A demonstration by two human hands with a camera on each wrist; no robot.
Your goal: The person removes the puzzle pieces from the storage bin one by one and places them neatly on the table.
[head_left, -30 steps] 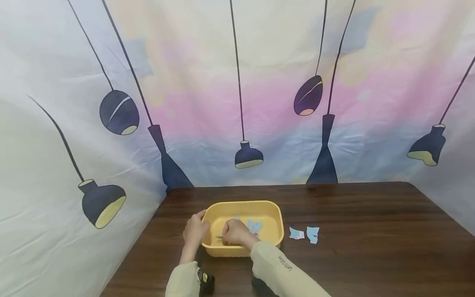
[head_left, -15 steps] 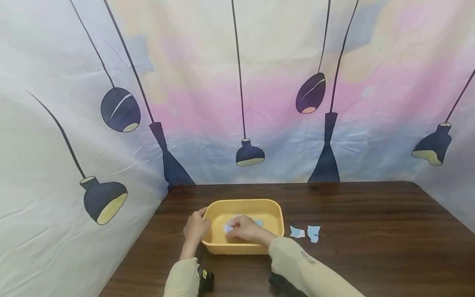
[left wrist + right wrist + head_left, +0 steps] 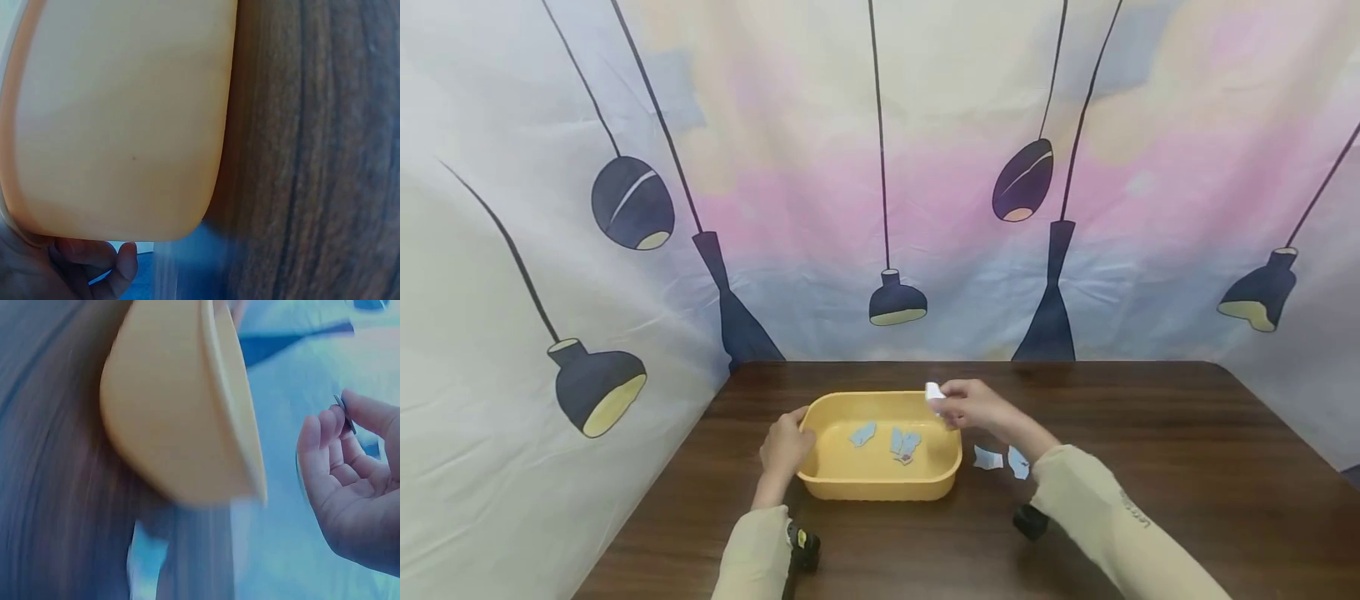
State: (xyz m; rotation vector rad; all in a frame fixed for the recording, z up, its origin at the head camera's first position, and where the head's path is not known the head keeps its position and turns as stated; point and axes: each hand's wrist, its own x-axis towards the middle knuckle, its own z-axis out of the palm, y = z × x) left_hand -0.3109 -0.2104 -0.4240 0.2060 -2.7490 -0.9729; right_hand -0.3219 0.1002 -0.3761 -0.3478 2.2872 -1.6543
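Note:
A yellow plastic tub point(image 3: 880, 490) stands on the table. At its left end my left hand point(image 3: 785, 448) grips the rim, with fingers point(image 3: 128, 261) against the outer wall in the left wrist view. My right hand point(image 3: 977, 408) is raised over the tub's far right corner and pinches a small flat piece point(image 3: 934, 393) that shows white; it appears thin and edge-on in the right wrist view. Inside the tub lie several irregular light-blue pieces, one point(image 3: 863, 433) on the left and a cluster point(image 3: 906, 442) right of the middle.
Two similar pieces, one point(image 3: 988, 457) nearer the tub and one point(image 3: 1018, 462) partly behind the right forearm, lie on the dark wooden table point(image 3: 1150, 433). A cloth backdrop point(image 3: 820, 167) printed with lamps hangs behind the table.
My right hand has risen from inside the tub, moving right and away from me, with a piece pinched in it. More pieces in the tub now show. The left hand stays on the rim.

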